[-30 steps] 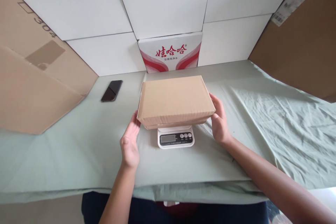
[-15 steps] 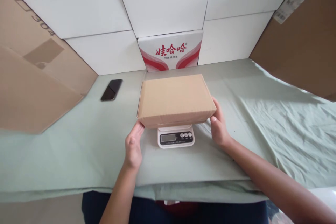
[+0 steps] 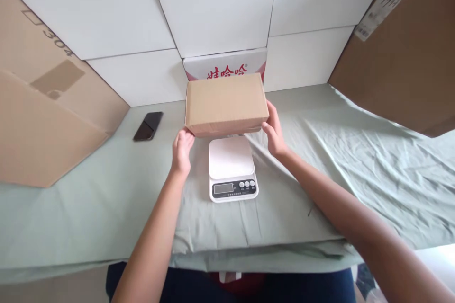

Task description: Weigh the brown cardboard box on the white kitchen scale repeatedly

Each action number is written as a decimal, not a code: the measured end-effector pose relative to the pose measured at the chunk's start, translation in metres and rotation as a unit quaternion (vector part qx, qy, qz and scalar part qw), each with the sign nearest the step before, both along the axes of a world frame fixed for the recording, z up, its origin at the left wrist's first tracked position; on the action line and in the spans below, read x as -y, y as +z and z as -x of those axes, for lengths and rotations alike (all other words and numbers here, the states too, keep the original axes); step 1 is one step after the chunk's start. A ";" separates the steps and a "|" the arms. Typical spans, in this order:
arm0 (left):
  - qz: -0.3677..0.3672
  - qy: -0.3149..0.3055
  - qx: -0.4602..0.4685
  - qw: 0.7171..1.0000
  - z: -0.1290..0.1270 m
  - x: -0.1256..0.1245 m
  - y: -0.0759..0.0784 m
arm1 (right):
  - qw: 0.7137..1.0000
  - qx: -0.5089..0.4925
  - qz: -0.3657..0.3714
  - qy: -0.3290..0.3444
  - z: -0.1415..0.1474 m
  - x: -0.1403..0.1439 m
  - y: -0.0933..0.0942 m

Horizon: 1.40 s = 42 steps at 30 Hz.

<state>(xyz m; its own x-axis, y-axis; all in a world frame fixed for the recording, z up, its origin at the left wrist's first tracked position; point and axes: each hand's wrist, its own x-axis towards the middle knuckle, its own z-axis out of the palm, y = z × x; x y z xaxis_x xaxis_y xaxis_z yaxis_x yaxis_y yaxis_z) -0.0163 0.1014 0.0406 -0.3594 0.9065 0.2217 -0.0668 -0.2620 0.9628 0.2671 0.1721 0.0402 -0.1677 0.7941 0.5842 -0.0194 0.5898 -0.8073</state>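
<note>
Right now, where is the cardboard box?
Centre of the head view: the box is held between the left hand and right hand, behind the scale.

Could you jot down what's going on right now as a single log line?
left hand: grips cardboard box at its left end | right hand: grips its right end | box: held off kitchen scale | scale platform: bare | phone: on cloth, left

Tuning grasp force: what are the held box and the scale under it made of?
Box: looks like plain brown corrugated cardboard, matte, with crisp folded edges; held between left hand and right hand. Scale: probably white plastic, smooth with a slight sheen, and a dark glossy display strip.
</note>
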 end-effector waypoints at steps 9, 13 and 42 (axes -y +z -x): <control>0.048 0.007 -0.006 0.999 0.001 -0.016 -0.037 | 0.997 0.010 0.081 -0.010 0.014 -0.019 -0.031; 0.024 0.040 -0.007 0.999 0.024 -0.021 -0.036 | 0.992 0.004 0.097 -0.080 -0.005 -0.030 -0.040; 0.034 -0.033 -0.024 0.999 0.016 -0.012 -0.043 | 0.995 0.029 0.096 0.024 -0.001 -0.014 -0.032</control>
